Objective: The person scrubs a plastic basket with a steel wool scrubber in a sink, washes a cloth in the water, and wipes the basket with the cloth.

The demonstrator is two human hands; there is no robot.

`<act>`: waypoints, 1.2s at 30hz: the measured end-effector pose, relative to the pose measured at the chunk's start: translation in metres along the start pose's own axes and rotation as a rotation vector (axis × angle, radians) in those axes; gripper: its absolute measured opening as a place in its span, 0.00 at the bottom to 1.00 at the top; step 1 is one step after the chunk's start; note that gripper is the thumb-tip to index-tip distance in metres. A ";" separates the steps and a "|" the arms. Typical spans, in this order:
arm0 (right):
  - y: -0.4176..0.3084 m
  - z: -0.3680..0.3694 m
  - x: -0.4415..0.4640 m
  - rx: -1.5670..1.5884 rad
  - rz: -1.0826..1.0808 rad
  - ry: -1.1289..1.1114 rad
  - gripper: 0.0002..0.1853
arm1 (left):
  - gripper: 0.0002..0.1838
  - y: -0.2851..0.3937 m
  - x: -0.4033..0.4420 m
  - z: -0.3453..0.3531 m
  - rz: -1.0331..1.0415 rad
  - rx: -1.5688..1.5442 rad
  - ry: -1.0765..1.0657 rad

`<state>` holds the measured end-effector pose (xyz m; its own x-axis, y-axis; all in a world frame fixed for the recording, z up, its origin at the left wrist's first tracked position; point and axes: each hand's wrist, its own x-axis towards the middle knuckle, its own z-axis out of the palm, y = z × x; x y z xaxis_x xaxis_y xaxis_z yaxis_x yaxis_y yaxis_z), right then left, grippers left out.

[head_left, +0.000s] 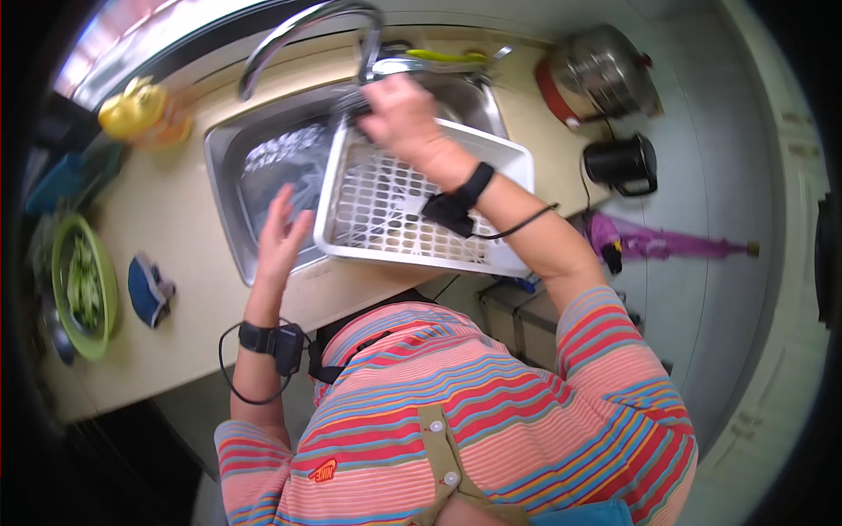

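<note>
Over the near left edge of the steel sink (230,206), my left hand (282,235) is held up with its fingers apart and nothing in it. My right hand (399,112) is beside the base of the chrome faucet (309,16), above the far edge of a white slatted plastic basket (430,256). Its fingers are bent around a small dark, shiny thing (351,103), too blurred to name. The basket lies tilted across the right part of the sink. Rippled water (285,162) shows in the sink's left part.
Left on the counter are a green bowl (107,302) of cut green vegetables, a blue cloth item (147,291) and a yellow container (145,114). To the right stand a steel pot (601,74) and a black kettle (618,165). A purple umbrella (671,244) is beyond the counter edge.
</note>
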<state>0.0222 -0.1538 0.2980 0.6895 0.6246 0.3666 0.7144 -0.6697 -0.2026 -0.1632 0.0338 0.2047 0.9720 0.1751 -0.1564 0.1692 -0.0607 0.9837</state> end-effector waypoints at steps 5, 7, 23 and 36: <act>-0.084 0.011 -0.029 0.536 -0.227 -0.198 0.40 | 0.31 0.068 0.026 0.003 0.095 -0.470 0.031; -0.073 -0.007 -0.047 0.484 -0.157 -0.230 0.43 | 0.25 0.031 0.046 -0.015 0.058 -0.372 0.061; 0.108 -0.138 -0.291 0.151 1.026 0.058 0.23 | 0.29 -0.299 0.130 -0.041 -0.654 0.262 -0.467; 0.074 -0.111 -0.302 0.667 1.400 0.079 0.30 | 0.17 -0.314 0.123 -0.028 -0.400 -0.015 -0.262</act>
<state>-0.1459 -0.4367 0.2732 0.8359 -0.3614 -0.4131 -0.5356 -0.3727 -0.7578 -0.1016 0.1014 -0.1206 0.8399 -0.0715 -0.5380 0.5377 -0.0245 0.8428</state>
